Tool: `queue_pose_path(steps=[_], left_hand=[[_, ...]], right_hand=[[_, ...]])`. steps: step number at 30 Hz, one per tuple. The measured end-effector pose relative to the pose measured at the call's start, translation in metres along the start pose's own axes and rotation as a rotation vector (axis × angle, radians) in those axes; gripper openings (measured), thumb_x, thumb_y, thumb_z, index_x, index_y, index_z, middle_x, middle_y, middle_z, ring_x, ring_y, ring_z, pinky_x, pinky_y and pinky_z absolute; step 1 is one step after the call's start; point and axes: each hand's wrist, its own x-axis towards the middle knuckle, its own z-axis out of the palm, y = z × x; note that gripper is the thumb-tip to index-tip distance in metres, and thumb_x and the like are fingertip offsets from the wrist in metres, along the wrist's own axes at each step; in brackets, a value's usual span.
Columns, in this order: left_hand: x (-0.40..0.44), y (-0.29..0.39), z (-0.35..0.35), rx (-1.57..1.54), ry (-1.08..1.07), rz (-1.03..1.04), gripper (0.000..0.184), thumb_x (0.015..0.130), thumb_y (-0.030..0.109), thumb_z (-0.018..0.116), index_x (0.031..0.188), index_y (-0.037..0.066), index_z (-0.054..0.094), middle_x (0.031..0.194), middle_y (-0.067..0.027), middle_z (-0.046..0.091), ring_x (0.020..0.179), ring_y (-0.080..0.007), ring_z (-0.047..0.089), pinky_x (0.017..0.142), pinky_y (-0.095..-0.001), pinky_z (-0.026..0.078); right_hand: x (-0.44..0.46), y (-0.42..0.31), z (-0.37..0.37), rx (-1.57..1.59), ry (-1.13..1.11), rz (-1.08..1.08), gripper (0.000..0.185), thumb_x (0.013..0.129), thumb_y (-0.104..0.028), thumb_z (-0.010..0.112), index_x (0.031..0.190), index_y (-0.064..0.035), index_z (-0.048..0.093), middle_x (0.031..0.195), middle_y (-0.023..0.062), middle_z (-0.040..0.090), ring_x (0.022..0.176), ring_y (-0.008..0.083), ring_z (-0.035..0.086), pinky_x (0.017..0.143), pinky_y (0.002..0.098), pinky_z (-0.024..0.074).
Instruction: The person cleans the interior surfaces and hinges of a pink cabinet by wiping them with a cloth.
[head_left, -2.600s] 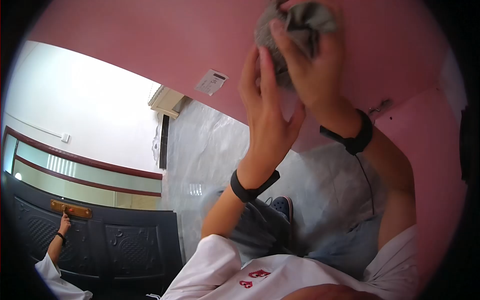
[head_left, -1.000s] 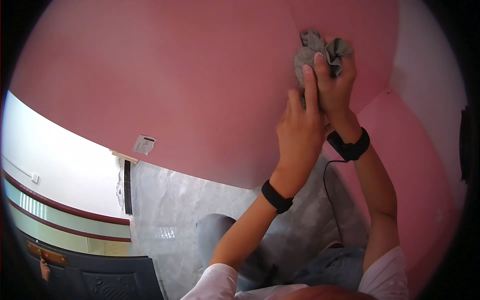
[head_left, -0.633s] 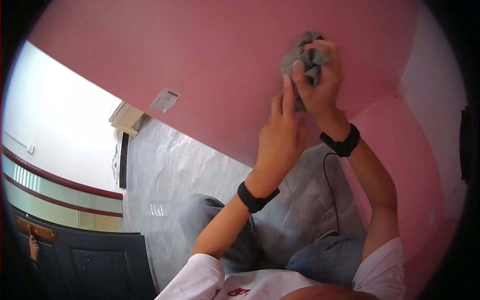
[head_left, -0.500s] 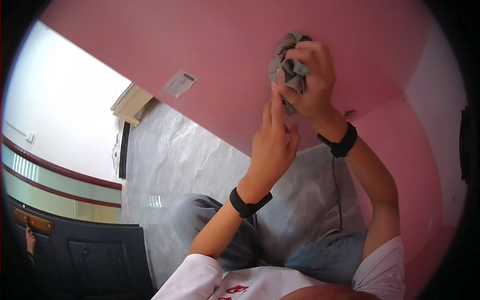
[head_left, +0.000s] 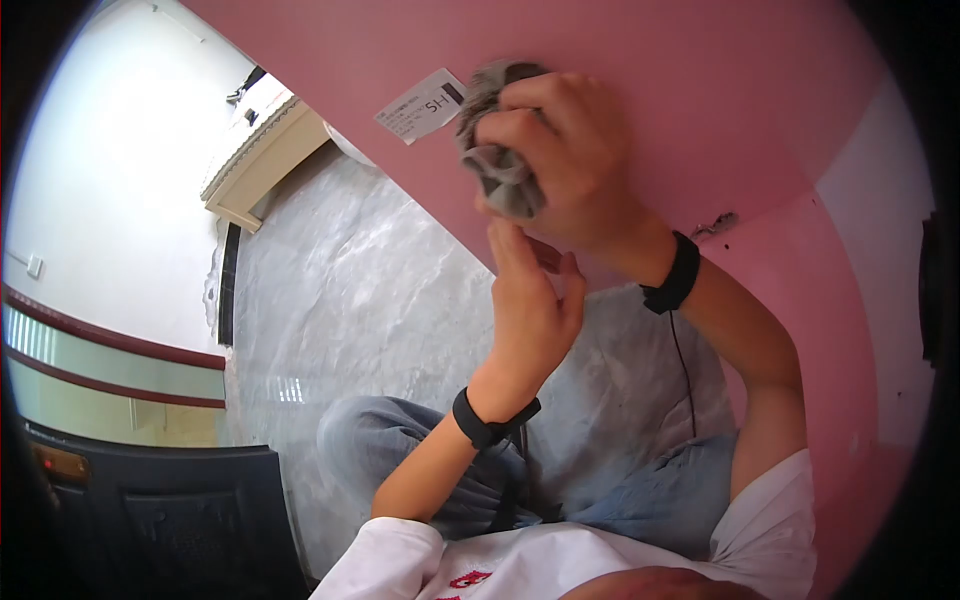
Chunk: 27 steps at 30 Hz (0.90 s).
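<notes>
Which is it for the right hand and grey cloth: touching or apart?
Touching. The head view shows the right hand curled over the grey cloth, gripping it.

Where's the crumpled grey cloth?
High in the head view, the crumpled grey cloth is in the right hand, against the flat pink panel, right of the white paper label.

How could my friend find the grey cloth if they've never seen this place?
Look for the big pink panel across the top of the picture. It has a white printed label stuck on it; just right of that, the right hand grips the cloth. Unlike the flat white label, it's grey, crumpled and folded.
</notes>
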Motion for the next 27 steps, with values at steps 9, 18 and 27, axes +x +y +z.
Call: queue_pose_path(steps=[9, 18, 27], left_hand=[[-0.016, -0.029, 0.006, -0.206, 0.358, 0.013, 0.056, 0.090, -0.002, 0.053, 0.138, -0.008, 0.027, 0.122, -0.0187, 0.045, 0.110, -0.0267, 0.053, 0.096, -0.0388, 0.042], [-0.003, -0.001, 0.030, 0.090, 0.290, 0.072, 0.066, 0.094, 0.005, 0.056, 0.146, -0.006, 0.019, 0.138, -0.0183, 0.034, 0.128, -0.0285, 0.041, 0.108, -0.0392, 0.034], [0.022, -0.053, -0.056, 0.228, 0.092, 0.310, 0.042, 0.085, -0.013, 0.058, 0.121, -0.002, 0.040, 0.100, -0.0185, 0.059, 0.077, -0.0231, 0.063, 0.071, -0.0335, 0.050]], right_hand=[[0.005, -0.047, 0.047, 0.034, -0.132, -0.154, 0.019, 0.071, -0.021, 0.073, 0.086, -0.0169, 0.062, 0.092, -0.0036, 0.059, 0.084, 0.0143, 0.059, 0.075, 0.0307, 0.0454], [0.006, -0.019, 0.016, 0.076, -0.083, -0.166, 0.018, 0.073, -0.019, 0.072, 0.089, -0.0176, 0.064, 0.097, -0.0041, 0.062, 0.086, 0.0158, 0.060, 0.076, 0.0338, 0.0458], [0.006, 0.002, -0.012, 0.139, 0.076, 0.058, 0.022, 0.071, -0.020, 0.076, 0.089, -0.0187, 0.064, 0.098, -0.0031, 0.061, 0.092, 0.0161, 0.059, 0.082, 0.0328, 0.0455]])
